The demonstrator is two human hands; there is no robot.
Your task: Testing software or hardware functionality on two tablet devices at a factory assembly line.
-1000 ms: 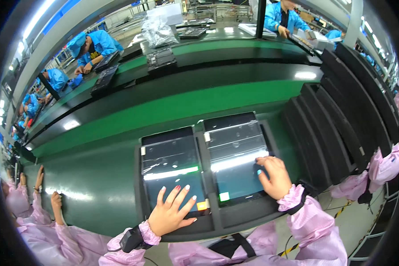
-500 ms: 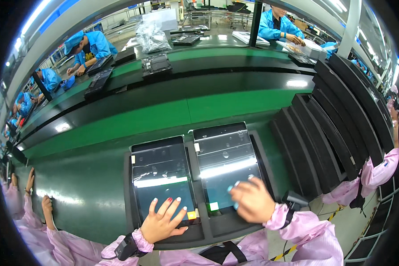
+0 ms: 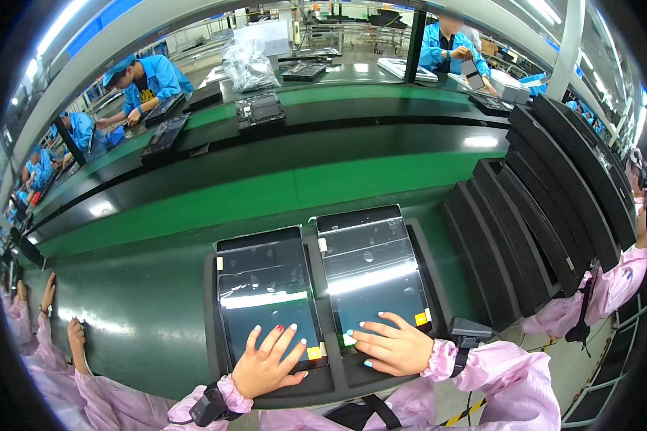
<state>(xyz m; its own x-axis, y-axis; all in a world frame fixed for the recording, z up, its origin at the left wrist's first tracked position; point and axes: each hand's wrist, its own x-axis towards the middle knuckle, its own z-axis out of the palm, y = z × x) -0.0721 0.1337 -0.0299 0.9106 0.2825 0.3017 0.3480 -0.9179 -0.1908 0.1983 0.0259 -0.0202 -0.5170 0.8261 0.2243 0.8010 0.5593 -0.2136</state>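
Note:
Two dark glossy tablet screens lie side by side in a black foam tray. On the lower part of the left screen rests my left hand, its fingers spread and holding nothing. My right hand lies with fingers stretched out over the lower part of the right screen. Small tabs sit along the screens' edges: an orange one beside my left fingers, another orange one above my right hand, and a green one partly under my right fingertips. Clear film with bubbles appears to cover both screens.
Black foam trays are stacked to the right. Beyond the green bench runs a dark conveyor carrying device housings. Co-workers in blue stand across it. At the left, another person's hands reach over the bench.
My right hand has come down and flattened onto the right screen, uncovering the orange tab there. My left hand stays spread on the left screen. The view has shifted slightly.

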